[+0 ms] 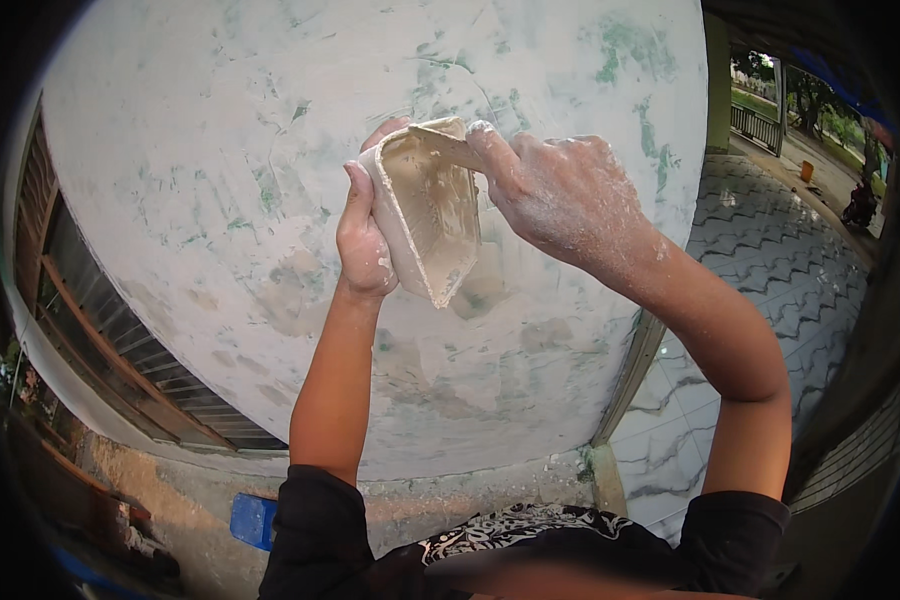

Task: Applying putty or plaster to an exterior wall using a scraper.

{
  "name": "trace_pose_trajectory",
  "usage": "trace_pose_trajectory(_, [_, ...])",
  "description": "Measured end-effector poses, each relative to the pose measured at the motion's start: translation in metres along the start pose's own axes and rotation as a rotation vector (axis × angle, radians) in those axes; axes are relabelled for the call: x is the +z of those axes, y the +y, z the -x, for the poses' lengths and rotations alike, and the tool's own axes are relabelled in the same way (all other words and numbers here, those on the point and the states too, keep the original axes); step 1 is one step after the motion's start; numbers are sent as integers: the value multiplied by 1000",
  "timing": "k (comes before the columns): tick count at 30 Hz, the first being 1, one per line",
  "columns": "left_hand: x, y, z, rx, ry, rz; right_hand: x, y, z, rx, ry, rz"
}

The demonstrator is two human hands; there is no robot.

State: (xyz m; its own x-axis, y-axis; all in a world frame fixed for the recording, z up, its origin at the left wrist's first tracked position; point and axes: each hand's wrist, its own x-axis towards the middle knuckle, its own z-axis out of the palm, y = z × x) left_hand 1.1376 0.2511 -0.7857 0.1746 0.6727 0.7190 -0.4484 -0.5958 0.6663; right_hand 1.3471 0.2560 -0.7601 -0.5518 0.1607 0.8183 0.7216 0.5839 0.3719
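In front of the wall, my left hand (363,240) is closed around the side of a putty-crusted trough (425,215), thumb on its near side and fingertips showing past the far rim. The trough is tilted, its hollow side toward me, with a thin wet layer of pale putty inside. My right hand (575,195), dusted with white, is closed at the trough's upper right rim. Its fingers pinch a flat, putty-coated scraper (448,140) whose blade lies across the trough's upper end. Most of the scraper's grip is hidden by my fingers.
The wall (220,130) is smeared white over green patches. A slatted window opening (130,340) is at left. A blue plastic container (254,521) stands on the ground at lower left. Patterned tile floor (760,270) lies to the right, with an orange bucket (807,171) far beyond.
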Motion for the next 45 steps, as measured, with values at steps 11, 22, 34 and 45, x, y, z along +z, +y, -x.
trace_pose_trajectory(11, [-2,9,-2,168,-69,73,5,-19,9,129,-353,-258])
trace_pose_trajectory(22, [-12,-6,-7,247,75,-73,30,-27,29,228,-270,-571])
trace_pose_trajectory(34, [-41,-7,18,118,405,-1,79,-8,69,952,212,-1954])
trace_pose_trajectory(45, [-71,19,42,161,468,-26,162,-5,32,509,349,-184])
